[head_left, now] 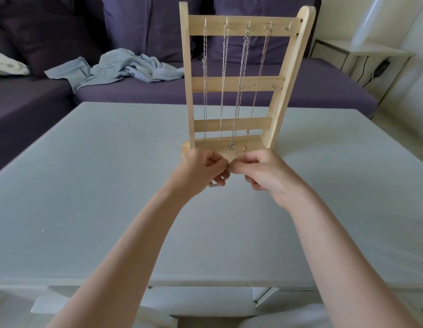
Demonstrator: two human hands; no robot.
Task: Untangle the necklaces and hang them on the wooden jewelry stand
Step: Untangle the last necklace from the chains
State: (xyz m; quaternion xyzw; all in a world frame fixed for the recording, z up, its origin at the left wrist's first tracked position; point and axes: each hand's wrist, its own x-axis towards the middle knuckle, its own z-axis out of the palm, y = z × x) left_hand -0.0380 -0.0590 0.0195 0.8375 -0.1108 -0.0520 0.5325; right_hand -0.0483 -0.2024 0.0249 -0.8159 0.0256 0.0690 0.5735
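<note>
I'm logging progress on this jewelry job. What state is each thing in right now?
Wooden jewelry stand: upright on the pale table.
Four silver chain necklaces: hanging straight from top-rail hooks.
Rightmost top hook: empty.
Silver necklace in the hands: bunched, not yet hung.
Left hand: pinching that necklace.
Right hand: pinching it too.
Light blue cloth: crumpled on the purple sofa.

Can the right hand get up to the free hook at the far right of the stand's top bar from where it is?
Probably yes. The free hook has nothing hanging from it or in front, and the right hand sits below it. But it is pinching a small chain with the left hand.
</note>
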